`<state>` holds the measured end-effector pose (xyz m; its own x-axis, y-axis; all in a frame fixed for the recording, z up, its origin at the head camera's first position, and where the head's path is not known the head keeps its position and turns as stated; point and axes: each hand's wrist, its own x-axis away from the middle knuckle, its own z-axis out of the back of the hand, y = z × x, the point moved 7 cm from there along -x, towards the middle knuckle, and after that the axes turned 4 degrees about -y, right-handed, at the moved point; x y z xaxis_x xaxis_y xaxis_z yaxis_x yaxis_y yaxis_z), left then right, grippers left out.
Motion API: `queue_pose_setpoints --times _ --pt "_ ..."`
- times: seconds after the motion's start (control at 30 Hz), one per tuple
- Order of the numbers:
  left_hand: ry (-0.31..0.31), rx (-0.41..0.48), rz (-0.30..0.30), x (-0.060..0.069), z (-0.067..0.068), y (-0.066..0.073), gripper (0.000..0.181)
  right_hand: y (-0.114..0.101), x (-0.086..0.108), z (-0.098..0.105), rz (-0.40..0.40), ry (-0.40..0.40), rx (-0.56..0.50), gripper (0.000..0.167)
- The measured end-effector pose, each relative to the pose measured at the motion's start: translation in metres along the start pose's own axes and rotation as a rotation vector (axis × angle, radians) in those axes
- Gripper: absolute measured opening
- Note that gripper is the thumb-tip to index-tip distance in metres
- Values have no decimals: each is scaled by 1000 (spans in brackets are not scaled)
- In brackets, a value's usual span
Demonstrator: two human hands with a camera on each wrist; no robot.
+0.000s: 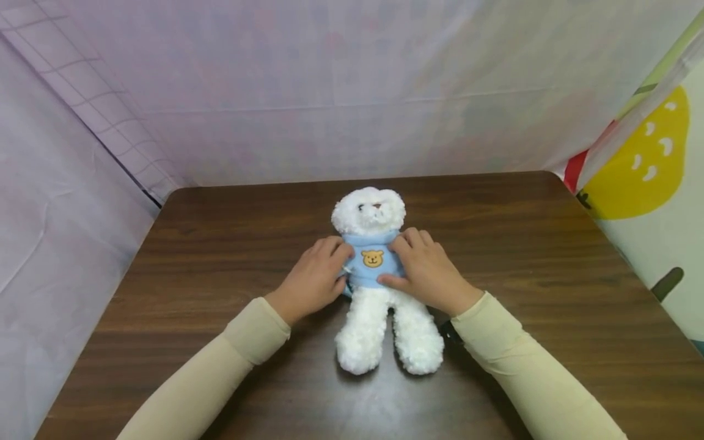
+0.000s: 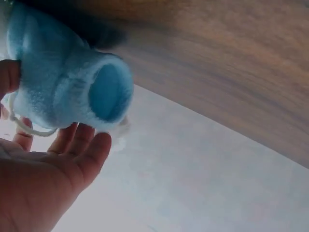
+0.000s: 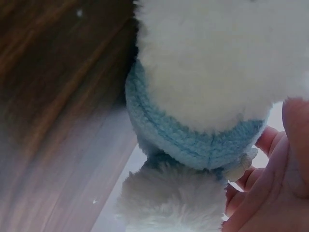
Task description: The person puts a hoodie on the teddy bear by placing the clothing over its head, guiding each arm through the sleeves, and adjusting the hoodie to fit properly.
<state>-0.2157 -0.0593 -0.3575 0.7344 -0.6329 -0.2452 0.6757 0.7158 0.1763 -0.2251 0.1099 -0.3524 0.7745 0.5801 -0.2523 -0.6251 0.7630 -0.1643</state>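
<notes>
A white plush teddy bear (image 1: 363,333) lies face up on a brown wooden table, its head toward the far edge. It wears a light blue hoodie (image 1: 376,275) with a yellow bear face on the chest. My left hand (image 1: 315,278) holds the hoodie's left side, thumb in front. In the left wrist view, the hollow end of a blue sleeve (image 2: 72,89) faces out, with a pale cord (image 2: 31,128) hanging by the fingers. My right hand (image 1: 431,272) grips the opposite side. The right wrist view shows the hoodie's hem (image 3: 193,145) below white fur.
The wooden table (image 1: 220,244) extends around the bear. Pale cloth (image 1: 352,91) hangs behind the far edge. On the right is a printed cloth (image 1: 643,165) with a yellow shape. A small dark item (image 1: 452,333) shows near the right cuff; its kind is unclear.
</notes>
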Motion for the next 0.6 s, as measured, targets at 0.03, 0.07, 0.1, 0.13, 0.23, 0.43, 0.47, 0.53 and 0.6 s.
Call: queue_pose_setpoints --times 0.03,0.07,0.1,0.13,0.23,0.43,0.47,0.53,0.6 --pt "9 3 -11 1 1 1 29 0 0 0 0 -1 -2 58" --pt "16 8 -18 2 1 2 27 0 -1 1 -1 -3 -4 58" --pt "20 13 -25 3 2 3 25 1 -1 1 -2 -6 -7 57" --pt "23 11 -32 4 2 4 24 0 -1 0 -2 -7 -7 57" --pt "41 -1 -43 4 2 6 22 0 -1 1 -1 -6 -3 58" --pt "132 58 -140 4 11 19 7 -2 -2 1 1 -7 8 58" --pt "142 81 -161 4 13 21 6 -2 -2 0 -1 -7 9 58" --pt "142 117 -188 5 16 23 8 -2 -2 0 -5 -7 9 57" --pt "122 136 -197 7 17 21 13 -2 -2 0 -8 -8 6 58"
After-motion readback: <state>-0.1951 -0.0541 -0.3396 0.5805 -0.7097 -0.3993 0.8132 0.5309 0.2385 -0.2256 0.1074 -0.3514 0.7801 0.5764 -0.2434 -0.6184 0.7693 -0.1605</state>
